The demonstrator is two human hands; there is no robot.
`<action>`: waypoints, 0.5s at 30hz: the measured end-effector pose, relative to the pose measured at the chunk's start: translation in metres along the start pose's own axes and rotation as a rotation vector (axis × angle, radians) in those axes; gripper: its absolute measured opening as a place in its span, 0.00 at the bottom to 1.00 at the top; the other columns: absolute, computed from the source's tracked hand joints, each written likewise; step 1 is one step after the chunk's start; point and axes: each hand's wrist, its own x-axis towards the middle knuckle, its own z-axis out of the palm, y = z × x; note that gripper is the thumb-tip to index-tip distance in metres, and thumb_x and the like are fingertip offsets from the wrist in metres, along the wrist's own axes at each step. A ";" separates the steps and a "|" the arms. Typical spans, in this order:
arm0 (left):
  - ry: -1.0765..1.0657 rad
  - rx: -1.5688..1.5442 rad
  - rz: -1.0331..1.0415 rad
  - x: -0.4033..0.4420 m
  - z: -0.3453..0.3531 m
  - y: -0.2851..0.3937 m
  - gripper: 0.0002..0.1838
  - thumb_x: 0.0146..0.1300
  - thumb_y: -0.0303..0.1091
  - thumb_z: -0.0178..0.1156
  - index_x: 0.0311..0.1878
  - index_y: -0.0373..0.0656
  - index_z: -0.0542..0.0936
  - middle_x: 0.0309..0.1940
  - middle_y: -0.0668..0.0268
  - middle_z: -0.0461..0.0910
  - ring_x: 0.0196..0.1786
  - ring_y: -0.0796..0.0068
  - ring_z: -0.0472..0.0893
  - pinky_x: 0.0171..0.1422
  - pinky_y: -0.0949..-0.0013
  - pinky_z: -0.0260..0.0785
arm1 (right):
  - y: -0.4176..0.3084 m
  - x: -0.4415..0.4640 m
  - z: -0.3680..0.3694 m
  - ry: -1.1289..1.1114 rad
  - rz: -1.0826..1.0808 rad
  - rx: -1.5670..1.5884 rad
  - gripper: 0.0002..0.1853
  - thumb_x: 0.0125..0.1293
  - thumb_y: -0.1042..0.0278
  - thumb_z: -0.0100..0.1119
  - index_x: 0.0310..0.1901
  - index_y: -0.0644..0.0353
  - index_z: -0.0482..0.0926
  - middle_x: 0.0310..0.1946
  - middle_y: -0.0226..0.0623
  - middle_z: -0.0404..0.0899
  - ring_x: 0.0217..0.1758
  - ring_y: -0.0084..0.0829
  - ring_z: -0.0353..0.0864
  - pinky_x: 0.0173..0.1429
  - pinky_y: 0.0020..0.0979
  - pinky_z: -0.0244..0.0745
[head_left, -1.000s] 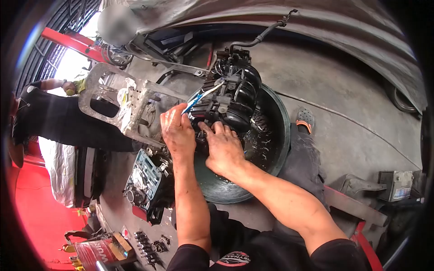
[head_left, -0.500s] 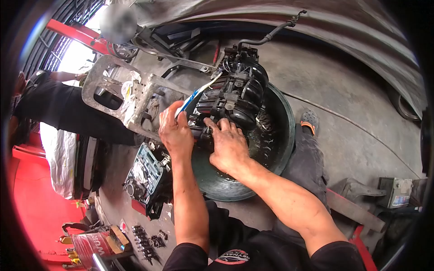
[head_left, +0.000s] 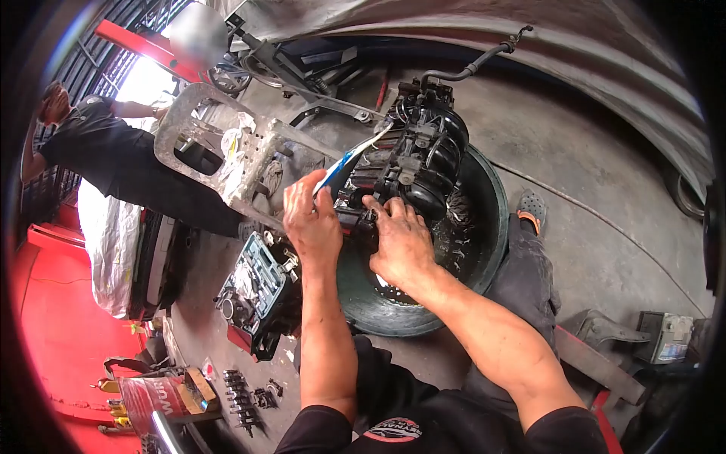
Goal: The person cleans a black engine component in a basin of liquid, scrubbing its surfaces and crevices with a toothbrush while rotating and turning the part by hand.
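Observation:
A black engine intake manifold [head_left: 412, 155] rests over a dark green round basin [head_left: 495, 219] with wet, dark liquid in it. My left hand [head_left: 311, 223] is closed around a slim blue-and-white brush-like tool [head_left: 348, 161], its pale end pointing up against the manifold's left side. What its tip touches is too small to tell. My right hand [head_left: 404, 242] lies on the near end of the manifold, fingers stretched out and a little apart, steadying contact with its edge. The parts under my palm are hidden.
Left of my left arm stands an open toolbox [head_left: 257, 284]. Beyond it is a worn plastic chair [head_left: 253, 166] with rags on it. Another person [head_left: 128, 151] in dark clothes is at the far left. A camshaft-like part [head_left: 240, 401] lies on the floor; a battery [head_left: 673, 337] is at right.
The whole view has shifted, so everything sits slightly farther right. Both hands keep nearly the same places on the manifold and tool. The other person at left shows more of the upper body.

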 end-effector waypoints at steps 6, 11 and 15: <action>-0.086 -0.027 0.012 0.008 0.024 0.000 0.13 0.60 0.20 0.59 0.48 0.40 0.82 0.43 0.56 0.84 0.50 0.52 0.79 0.55 0.56 0.72 | 0.003 0.000 0.000 0.018 0.009 -0.009 0.45 0.47 0.75 0.66 0.72 0.55 0.65 0.57 0.49 0.70 0.62 0.50 0.71 0.66 0.48 0.68; 0.154 -0.020 -0.096 0.003 0.008 -0.002 0.13 0.59 0.23 0.63 0.48 0.39 0.81 0.44 0.55 0.82 0.46 0.51 0.79 0.56 0.52 0.70 | -0.005 -0.001 -0.017 -0.009 0.042 0.117 0.46 0.41 0.76 0.68 0.69 0.54 0.69 0.52 0.47 0.71 0.59 0.52 0.72 0.64 0.47 0.69; 0.346 -0.223 -0.373 -0.009 0.003 -0.024 0.11 0.66 0.27 0.63 0.50 0.36 0.80 0.43 0.56 0.84 0.46 0.61 0.83 0.53 0.62 0.73 | -0.004 0.007 -0.005 0.081 0.050 0.099 0.43 0.46 0.75 0.67 0.70 0.51 0.69 0.58 0.46 0.72 0.66 0.50 0.70 0.72 0.45 0.64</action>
